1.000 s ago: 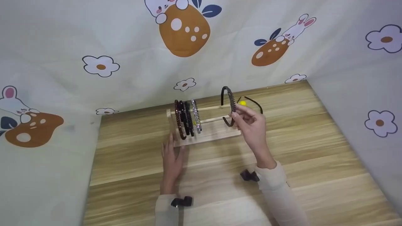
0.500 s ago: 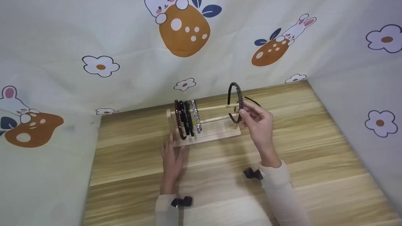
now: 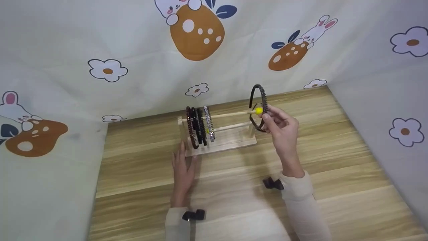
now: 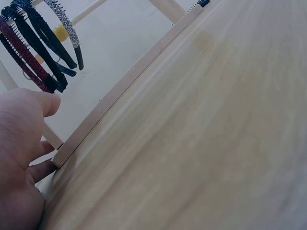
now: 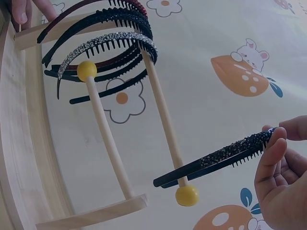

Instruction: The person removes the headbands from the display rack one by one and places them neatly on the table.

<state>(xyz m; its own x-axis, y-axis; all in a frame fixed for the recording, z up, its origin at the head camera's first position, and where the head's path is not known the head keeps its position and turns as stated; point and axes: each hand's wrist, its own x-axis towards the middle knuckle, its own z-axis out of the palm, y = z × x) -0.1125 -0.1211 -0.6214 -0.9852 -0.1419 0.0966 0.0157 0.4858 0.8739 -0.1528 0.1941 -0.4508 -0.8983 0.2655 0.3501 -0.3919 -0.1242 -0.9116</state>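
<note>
A black glittery headband (image 3: 263,95) with comb teeth is pinched between the thumb and fingers of my right hand (image 3: 285,135), at the right end of a wooden stand (image 3: 230,147). In the right wrist view the ends of this headband (image 5: 211,165) overlap the upper rod (image 5: 163,115) just by its yellow knob (image 5: 187,195). My left hand (image 3: 183,170) rests against the stand's left end, fingers mostly straight; the left wrist view has its fingertips at the base's corner (image 4: 60,160). Several headbands hang at the stand's left, a silver one (image 3: 208,124) outermost and a dark red one (image 3: 189,127) innermost.
The stand sits on a wood-grain table (image 3: 227,194) near a pale cloth backdrop (image 3: 140,40) printed with rabbits and flowers. A second yellow knob (image 5: 87,71) tips the lower rod, inside the hanging headbands. Each sleeve (image 3: 297,190) has a small black device beside the wrist.
My right hand has moved the black headband rightward along the upper rod to its knobbed end, and the yellow knob shows again. The left hand and the hanging headbands have stayed put.
</note>
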